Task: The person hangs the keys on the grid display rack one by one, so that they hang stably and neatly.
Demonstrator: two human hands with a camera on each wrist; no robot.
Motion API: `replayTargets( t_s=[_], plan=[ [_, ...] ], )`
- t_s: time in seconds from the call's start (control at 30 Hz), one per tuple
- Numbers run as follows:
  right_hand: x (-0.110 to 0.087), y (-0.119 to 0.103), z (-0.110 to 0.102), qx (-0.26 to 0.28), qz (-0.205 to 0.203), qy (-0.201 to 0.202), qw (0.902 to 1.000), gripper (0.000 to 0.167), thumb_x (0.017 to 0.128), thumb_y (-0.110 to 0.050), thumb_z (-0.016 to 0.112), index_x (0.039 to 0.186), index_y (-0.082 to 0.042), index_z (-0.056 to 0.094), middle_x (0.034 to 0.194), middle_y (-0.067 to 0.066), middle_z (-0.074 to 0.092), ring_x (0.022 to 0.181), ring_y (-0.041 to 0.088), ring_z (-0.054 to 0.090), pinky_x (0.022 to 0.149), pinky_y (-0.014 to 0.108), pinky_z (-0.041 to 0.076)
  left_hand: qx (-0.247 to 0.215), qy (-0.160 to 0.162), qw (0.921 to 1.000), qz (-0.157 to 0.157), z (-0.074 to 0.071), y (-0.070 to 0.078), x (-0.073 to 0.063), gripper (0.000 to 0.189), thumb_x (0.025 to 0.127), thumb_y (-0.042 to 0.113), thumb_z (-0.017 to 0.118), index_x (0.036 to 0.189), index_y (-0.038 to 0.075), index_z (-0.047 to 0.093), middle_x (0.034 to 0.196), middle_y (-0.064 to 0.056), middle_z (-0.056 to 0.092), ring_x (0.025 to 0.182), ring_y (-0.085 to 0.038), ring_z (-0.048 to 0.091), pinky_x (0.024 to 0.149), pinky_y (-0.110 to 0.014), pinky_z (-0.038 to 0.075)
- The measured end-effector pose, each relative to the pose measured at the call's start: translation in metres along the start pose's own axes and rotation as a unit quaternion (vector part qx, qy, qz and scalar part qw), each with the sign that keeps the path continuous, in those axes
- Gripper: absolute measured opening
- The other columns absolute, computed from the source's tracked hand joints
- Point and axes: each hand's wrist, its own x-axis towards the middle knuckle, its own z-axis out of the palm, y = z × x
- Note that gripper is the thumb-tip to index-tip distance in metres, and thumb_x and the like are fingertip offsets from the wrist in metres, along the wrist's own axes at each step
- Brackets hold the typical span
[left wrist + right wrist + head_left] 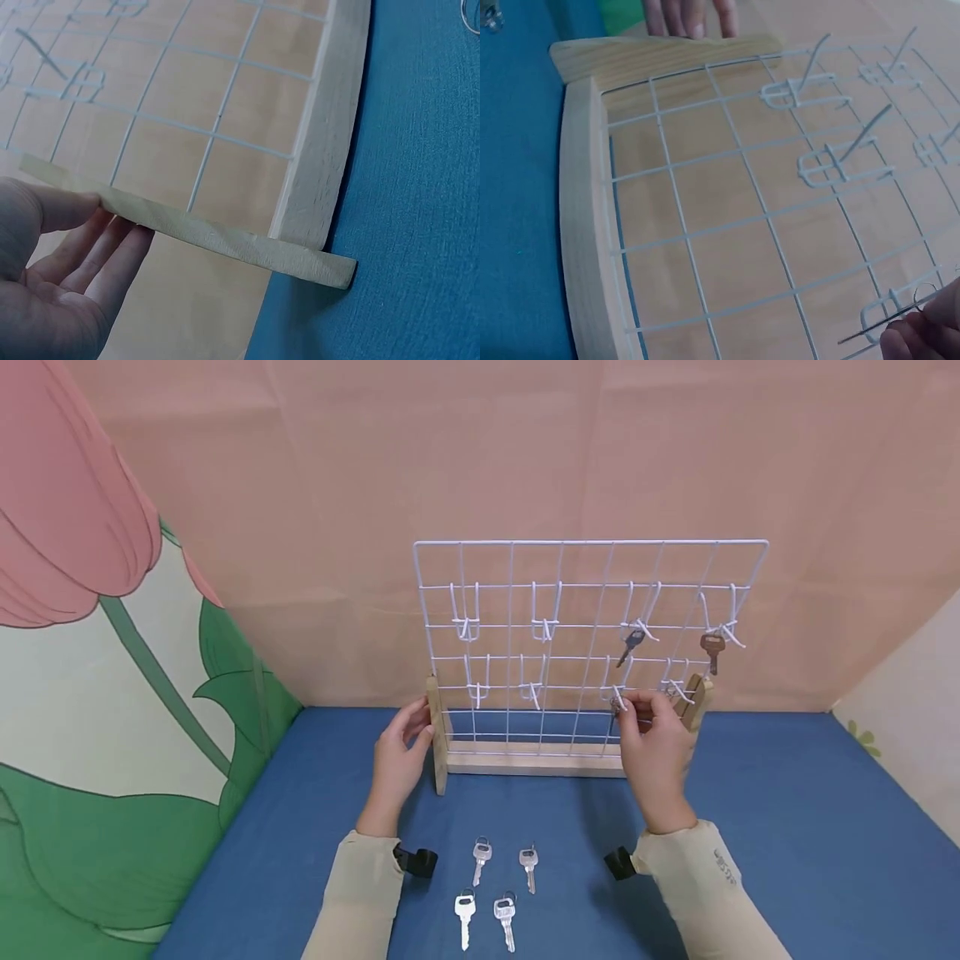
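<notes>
A white wire grid rack with hooks stands on a wooden base. At its left, my left hand rests its thumb and fingertips against the outer edge of the wooden side post. My right hand is at a lower hook toward the right, pinching a key by its ring end. The key is edge-on in the right wrist view, its small ring beside the fingertips. A dark key and a brownish key hang from upper hooks on the right.
Several silver keys, one of them nearest the front left, lie on the blue tabletop between my forearms. A beige backdrop rises behind the rack. A panel with a painted flower borders the left, a pale wall the right.
</notes>
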Motion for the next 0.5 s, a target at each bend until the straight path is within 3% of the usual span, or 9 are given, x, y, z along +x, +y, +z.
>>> replayTargets(
  t_s=[0.17, 0.27, 0.4, 0.5],
  plan=[
    [-0.006, 0.002, -0.007, 0.024, -0.012, 0.031, 0.9991, 0.013, 0.096, 0.000, 0.063, 0.107, 0.007, 0.065, 0.096, 0.018, 0.066, 0.082, 0.018, 0.062, 0.072, 0.010, 0.045, -0.004, 0.005, 1.0000, 0.003, 0.005, -0.001, 0.001, 0.045, 0.098, -0.004, 0.062, 0.142, 0.002, 0.056, 0.132, -0.021, 0.064, 0.121, -0.034, 0.063, 0.100, -0.049, 0.053],
    [-0.017, -0.002, -0.014, 0.046, -0.025, 0.026, 0.9983, 0.011, 0.093, 0.004, 0.061, 0.103, 0.007, 0.064, 0.091, 0.016, 0.063, 0.076, 0.009, 0.054, 0.068, 0.010, 0.043, -0.003, 0.004, 1.0000, -0.003, 0.006, 0.000, 0.002, 0.046, 0.098, -0.003, 0.062, 0.143, 0.002, 0.055, 0.132, -0.020, 0.064, 0.121, -0.034, 0.063, 0.101, -0.047, 0.053],
    [-0.037, -0.008, -0.017, 0.099, -0.034, -0.036, 0.9939, 0.010, 0.091, 0.008, 0.061, 0.099, 0.005, 0.066, 0.086, 0.011, 0.062, 0.074, 0.005, 0.051, 0.064, 0.008, 0.044, 0.002, 0.002, 1.0000, -0.007, 0.004, 0.001, 0.003, 0.045, 0.099, 0.000, 0.062, 0.144, 0.004, 0.055, 0.134, -0.019, 0.064, 0.122, -0.033, 0.063, 0.101, -0.044, 0.053],
    [-0.054, -0.009, -0.012, 0.148, -0.019, -0.105, 0.9832, 0.012, 0.090, 0.011, 0.061, 0.097, 0.003, 0.067, 0.087, 0.009, 0.064, 0.074, 0.008, 0.054, 0.062, 0.013, 0.047, 0.003, 0.002, 1.0000, -0.006, 0.002, -0.001, 0.004, 0.045, 0.100, 0.000, 0.061, 0.144, 0.004, 0.055, 0.134, -0.019, 0.064, 0.121, -0.032, 0.063, 0.100, -0.043, 0.053]
  ],
)
